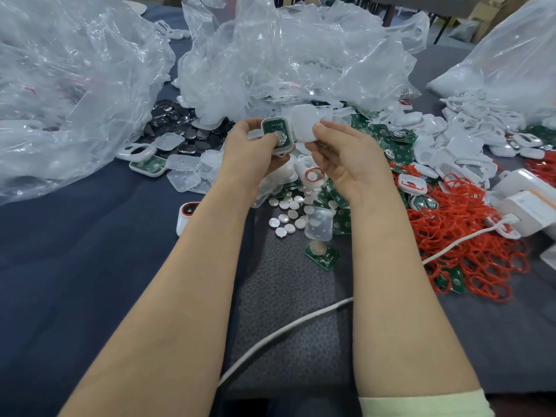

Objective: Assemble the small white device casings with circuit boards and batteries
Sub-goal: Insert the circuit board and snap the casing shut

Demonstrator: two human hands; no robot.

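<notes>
- At the bottom middle of the frame, a white cable [285, 329] runs across the dark table [90, 266].
- A bit farther up, a loose green board [322, 254] lies just below a heap of round batteries [288, 212]. Red rings [469, 251] are piled at the right.
- In the middle, the left hand [249, 149] curls round a casing half [277, 134]. A green board and a shiny battery sit inside it, in plain sight.
- Just to its right, the right hand [340, 155] pinches a white cover [307, 123] between thumb and fingertips. The two parts are very close, but I cannot tell if they touch.
- I think the cover goes on next. To do it well, turn the cover so its corners match the casing half. Check that the battery lies flat. Then squeeze evenly all round, not on one corner only.
- Across the top of the frame, big clear bags [285, 55] hold more white parts.
</notes>
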